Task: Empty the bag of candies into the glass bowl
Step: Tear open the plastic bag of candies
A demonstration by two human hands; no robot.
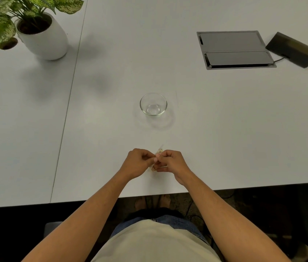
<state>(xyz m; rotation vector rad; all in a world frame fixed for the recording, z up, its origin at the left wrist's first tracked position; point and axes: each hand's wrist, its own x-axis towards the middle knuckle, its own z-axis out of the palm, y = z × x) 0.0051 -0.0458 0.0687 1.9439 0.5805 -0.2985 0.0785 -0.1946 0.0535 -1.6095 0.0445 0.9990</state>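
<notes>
Counter (206,129) first: a broad white matte surface with a thin seam running down its left part, carrying everything within arm's reach. At the far left corner stands a green-and-cream spotted leafy plant in a rounded white ceramic pot (43,38), well out of the working area. Far right, a grey metal cable hatch (234,50) is set flush into the top, and just beside it a dark rectangular box (291,50) trails a thin cable toward the hatch. No writing or brand can be read on any of these.

Straight ahead sits the small clear round glass bowl (153,104), upright and with nothing in it, presumably centred so the contents can be tipped in without reaching sideways.

Near the front edge, the left hand (140,163) and right hand (172,162) are curled and pressed close, both pinching a small crinkly clear plastic bag of yellowish candies (158,152) between fingertips. That two-sided pinch suggests the bag is being pulled open. Any print on it is too small to tell.
</notes>
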